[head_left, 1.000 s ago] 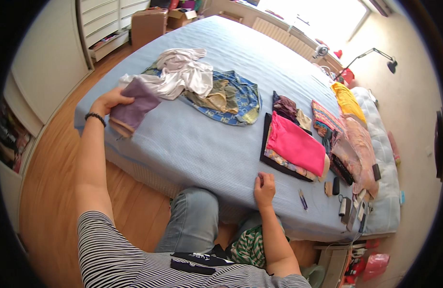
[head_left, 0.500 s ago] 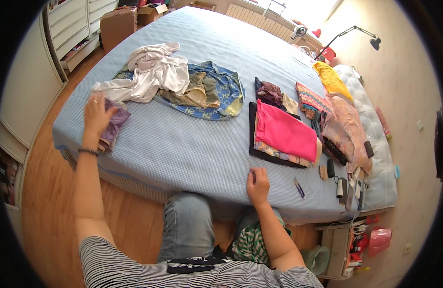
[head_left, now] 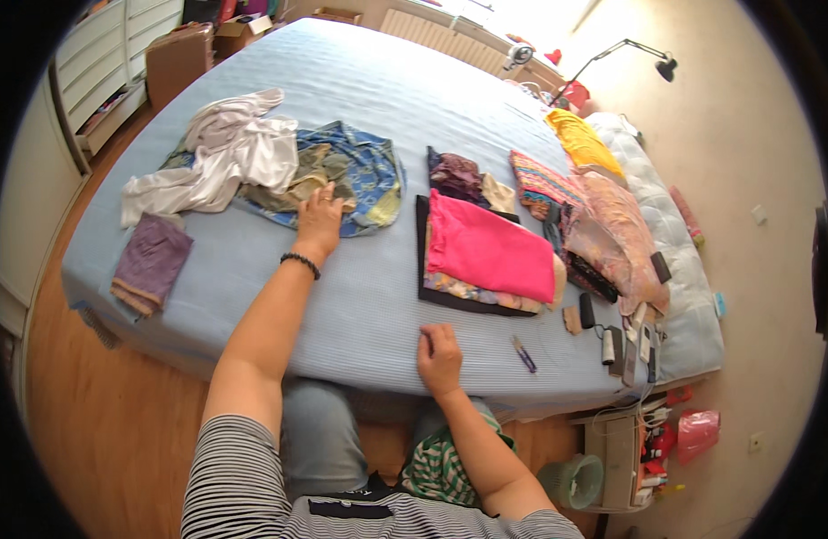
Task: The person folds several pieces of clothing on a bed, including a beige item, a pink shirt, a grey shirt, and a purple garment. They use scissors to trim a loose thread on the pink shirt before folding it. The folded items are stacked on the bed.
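My left hand (head_left: 319,220), with a dark bead bracelet at the wrist, reaches onto a crumpled olive-brown cloth (head_left: 322,171). Its fingers are stretched out, their tips touching the cloth's near edge. Under that cloth spreads a blue patterned garment (head_left: 371,166) with a yellowish patch. Just left of these lies a rumpled shiny white garment (head_left: 239,148). A folded purple cloth (head_left: 154,256) with a brownish edge sits by itself near the bed's left edge. My right hand (head_left: 441,359) rests on the blue bedspread (head_left: 360,296), its fingers curled in and nothing visible in them.
Right of centre is a folded pile topped by a bright pink cloth (head_left: 490,247). Small scissors (head_left: 524,354) lie near my right hand. Farther right are a yellow cloth (head_left: 583,142), a peach garment (head_left: 612,216) and several small devices. A green bin (head_left: 576,483) stands on the floor.
My left hand has left the purple cloth and moved right onto the olive-brown cloth. The purple cloth stays on the bed. My right hand keeps its place on the bedspread; the view has shifted slightly.
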{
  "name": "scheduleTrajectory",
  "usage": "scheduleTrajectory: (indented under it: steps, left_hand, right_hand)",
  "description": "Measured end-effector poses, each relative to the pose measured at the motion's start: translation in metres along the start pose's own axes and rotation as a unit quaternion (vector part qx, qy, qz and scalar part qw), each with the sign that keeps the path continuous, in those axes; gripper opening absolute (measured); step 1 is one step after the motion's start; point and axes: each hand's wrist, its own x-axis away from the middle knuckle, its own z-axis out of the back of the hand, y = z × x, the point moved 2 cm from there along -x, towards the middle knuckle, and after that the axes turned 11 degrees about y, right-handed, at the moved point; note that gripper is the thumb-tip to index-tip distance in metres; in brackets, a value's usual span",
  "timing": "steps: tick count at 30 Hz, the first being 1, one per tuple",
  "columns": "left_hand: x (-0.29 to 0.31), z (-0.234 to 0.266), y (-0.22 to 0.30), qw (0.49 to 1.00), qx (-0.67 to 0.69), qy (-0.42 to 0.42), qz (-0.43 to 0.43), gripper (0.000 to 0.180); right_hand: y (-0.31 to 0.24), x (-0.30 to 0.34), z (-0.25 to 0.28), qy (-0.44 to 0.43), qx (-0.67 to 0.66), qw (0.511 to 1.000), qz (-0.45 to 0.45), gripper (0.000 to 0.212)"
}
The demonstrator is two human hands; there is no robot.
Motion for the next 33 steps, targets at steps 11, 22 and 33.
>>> scheduleTrajectory:
  steps: [11, 22, 33]
  left_hand:
    - [0.002, 0.169, 0.001, 0.685, 0.673, 0.111, 0.256, 0.006]
    - [0.203, 0.226, 0.033, 0.107, 0.799, 0.035, 0.591, 0.041]
    - [0.206, 0.261, -0.026, 0.337, 0.666, 0.063, 0.662, 0.03]
  right_hand:
    - [0.008, 0.003, 0.003, -0.004, -0.016, 1.0, -0.019, 0.013]
    - [-0.068, 0.032, -0.031, -0.084, -0.3, 0.938, -0.153, 0.078]
    - [-0.069, -0.027, 0.036, 0.059, -0.352, 0.918, -0.174, 0.033]
